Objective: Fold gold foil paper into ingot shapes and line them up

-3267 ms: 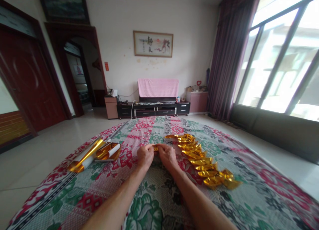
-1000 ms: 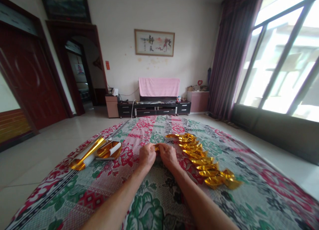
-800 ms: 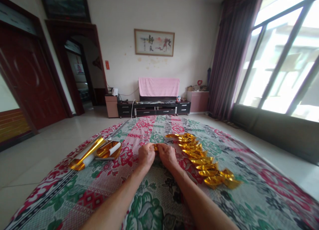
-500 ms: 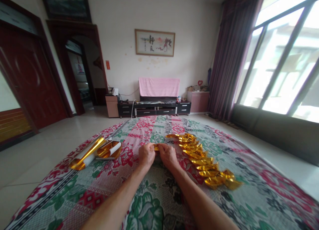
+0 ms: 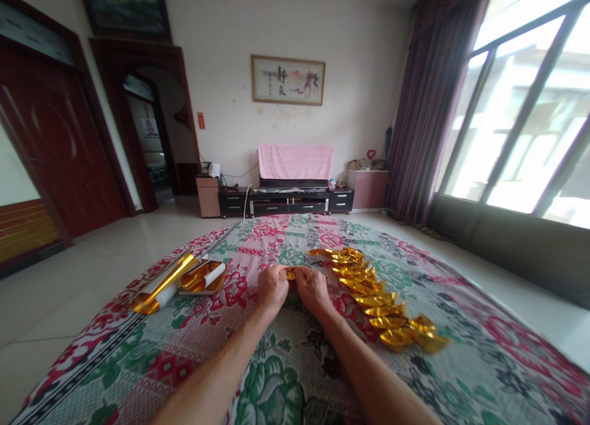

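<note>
Between my two hands is a small piece of gold foil paper (image 5: 290, 274), mostly covered by the fingers. My left hand (image 5: 273, 287) is closed on its left end, and my right hand (image 5: 311, 287) grips the right end. Several folded gold paper ingots (image 5: 375, 298) lie in an overlapping row to the right of my right hand. On the left, away from my left hand, rest a rolled gold foil sheet (image 5: 168, 282) and a stack of gold sheets (image 5: 214, 282) with a curled, white-backed top sheet.
A flowered cloth (image 5: 271, 382) in pink, green and grey spreads beneath everything. Beyond its far edge stand a low black cabinet (image 5: 288, 202) and a pink cloth (image 5: 295, 161) draped over something. Windows (image 5: 520, 118) and a purple curtain (image 5: 419, 105) are on the right.
Both hands keep the same grip on the gold foil paper, with hardly any movement. The whole view has shifted very slightly.
</note>
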`<act>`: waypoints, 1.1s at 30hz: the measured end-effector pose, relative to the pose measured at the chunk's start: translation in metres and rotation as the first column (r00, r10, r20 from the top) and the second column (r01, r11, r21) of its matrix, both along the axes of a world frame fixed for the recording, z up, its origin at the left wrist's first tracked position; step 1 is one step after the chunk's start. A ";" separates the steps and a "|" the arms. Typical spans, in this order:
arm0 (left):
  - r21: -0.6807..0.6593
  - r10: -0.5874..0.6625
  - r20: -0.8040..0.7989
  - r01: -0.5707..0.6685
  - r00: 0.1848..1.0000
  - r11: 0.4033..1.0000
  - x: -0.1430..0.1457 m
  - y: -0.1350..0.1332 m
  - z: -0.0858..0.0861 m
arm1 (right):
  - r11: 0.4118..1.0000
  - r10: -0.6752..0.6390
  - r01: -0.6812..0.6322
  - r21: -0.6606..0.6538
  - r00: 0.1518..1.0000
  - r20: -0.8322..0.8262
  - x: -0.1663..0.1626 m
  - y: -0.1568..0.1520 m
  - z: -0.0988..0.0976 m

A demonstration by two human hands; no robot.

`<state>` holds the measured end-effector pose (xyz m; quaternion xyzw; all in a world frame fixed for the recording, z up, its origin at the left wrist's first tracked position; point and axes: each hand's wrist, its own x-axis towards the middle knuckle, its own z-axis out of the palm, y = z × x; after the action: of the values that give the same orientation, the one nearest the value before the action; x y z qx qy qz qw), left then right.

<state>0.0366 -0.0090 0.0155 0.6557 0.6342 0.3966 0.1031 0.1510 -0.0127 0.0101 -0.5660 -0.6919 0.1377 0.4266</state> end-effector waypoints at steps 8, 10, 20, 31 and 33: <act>-0.016 -0.018 -0.056 0.017 0.998 1.000 -0.001 -0.001 0.004 | 0.999 0.021 -0.020 0.025 0.999 -0.032 0.001 0.001 0.001; -0.010 -0.034 -0.068 0.033 0.997 0.999 -0.001 -0.002 0.004 | 1.000 0.013 -0.013 0.018 1.000 -0.024 0.001 0.001 0.001; -0.003 -0.007 -0.046 0.007 0.999 1.000 0.000 -0.001 0.002 | 0.999 -0.025 0.025 0.039 0.999 0.021 0.001 0.001 0.000; 0.004 -0.038 -0.028 0.038 0.999 0.999 0.000 -0.001 0.002 | 0.999 -0.016 0.016 0.047 1.000 -0.010 0.000 -0.001 0.001; 0.008 -0.045 -0.022 0.045 0.999 0.999 0.000 -0.001 0.002 | 0.999 -0.017 0.017 0.045 1.000 -0.012 0.000 -0.001 0.001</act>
<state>0.0364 -0.0097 0.0170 0.6746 0.6186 0.3895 0.1024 0.1508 -0.0136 0.0111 -0.5613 -0.6874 0.1216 0.4447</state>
